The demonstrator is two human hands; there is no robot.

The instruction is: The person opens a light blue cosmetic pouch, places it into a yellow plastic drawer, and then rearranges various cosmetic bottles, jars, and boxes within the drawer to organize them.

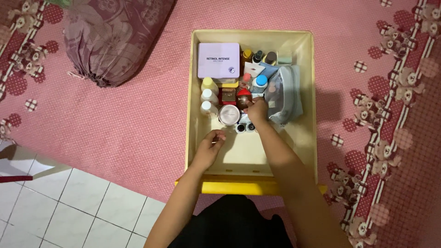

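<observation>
2 hands: I see both reaching down into 1 pale yellow tray (307, 96) on a pink patterned carpet (138, 124).
Left hand (209, 148): fingers curled in over the bare tray floor at the near end; I cannot tell whether they pinch anything, and nothing clearly shows in them.
Right hand (256, 110): fingers bent down among the small jars at mid-tray, just beside the red-capped jar (244, 95); whether it grips one I cannot tell.
Round silver-lidded jar (228, 115): stands between my 2 hands, just left of the right one.
Tray, far end: a lilac box (218, 60) lies flat at the far left corner, with a few dark-capped small bottles (258, 56) beside it.
Tray, left side: 3 pale bottles (209, 96) in a row, touching one another.
Tray, right side: a grey-blue zip pouch (287, 94) lies against the right wall; a blue-capped bottle (261, 81) is just left of it.
Outside the tray: a purple flowered bolster (110, 36) lies on the carpet, well apart to the far left; white floor tiles (69, 206) at near left.
</observation>
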